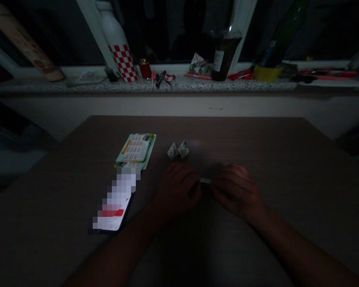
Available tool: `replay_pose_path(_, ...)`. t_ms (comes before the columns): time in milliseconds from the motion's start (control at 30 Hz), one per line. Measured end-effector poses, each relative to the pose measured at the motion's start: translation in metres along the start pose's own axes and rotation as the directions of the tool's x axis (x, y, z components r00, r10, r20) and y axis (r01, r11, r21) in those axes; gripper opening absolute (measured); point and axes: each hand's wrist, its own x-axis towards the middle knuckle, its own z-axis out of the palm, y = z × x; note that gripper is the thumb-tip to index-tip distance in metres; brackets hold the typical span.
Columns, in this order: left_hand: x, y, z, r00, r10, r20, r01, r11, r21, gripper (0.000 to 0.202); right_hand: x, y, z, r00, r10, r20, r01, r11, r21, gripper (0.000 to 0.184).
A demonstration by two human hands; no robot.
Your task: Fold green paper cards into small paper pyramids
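My left hand (pixel 178 189) and my right hand (pixel 235 189) rest close together on the dark wooden table (pixel 257 143), fingers curled in a pinch. Between them shows a small pale strip of paper (pixel 205 181), held by both hands. Most of it is hidden by the fingers. Just beyond my left hand stand two small folded paper pieces (pixel 178 150), side by side, untouched. A stack of printed leaflets (pixel 135 150) lies to the left of them.
A white and red card or booklet (pixel 115 207) lies left of my left forearm. Along the stone windowsill (pixel 197 84) behind the table stand a red-checked white bottle (pixel 119 44), a small red jar (pixel 145 68), a dark glass bottle (pixel 223 56), a green bottle (pixel 283 34) and small clutter.
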Motion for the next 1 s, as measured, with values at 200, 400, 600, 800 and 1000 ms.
replay_pose_path(200, 0.000, 0.000, 0.004, 0.998, 0.031, 0.059, -0.032, 0.999, 0.008, 0.009, 0.003, -0.001, 0.003, 1.000, 0.004, 0.005, -0.004, 1.000, 0.019, 0.014)
replay_pose_path(400, -0.001, 0.006, 0.009, 0.993, 0.106, 0.058, -0.104, 0.994, -0.041, 0.008, 0.005, -0.004, 0.006, 1.000, 0.008, -0.020, -0.008, 1.000, -0.029, 0.011)
replay_pose_path(600, -0.002, 0.004, 0.004, 0.997, 0.064, 0.037, -0.062, 0.996, -0.057, 0.007, 0.003, 0.011, -0.004, 0.993, 0.105, -0.057, -0.109, 0.992, -0.067, 0.009)
replay_pose_path(800, -0.002, 0.002, -0.003, 1.000, -0.005, -0.014, 0.004, 0.999, -0.032, 0.005, -0.001, 0.023, -0.012, 0.971, 0.217, -0.098, -0.227, 0.968, -0.104, 0.010)
replay_pose_path(1000, -0.003, 0.003, 0.003, 0.994, -0.096, -0.061, 0.096, 0.995, 0.010, 0.005, 0.000, -0.001, 0.003, 0.957, 0.290, -0.029, -0.287, 0.955, 0.080, 0.006)
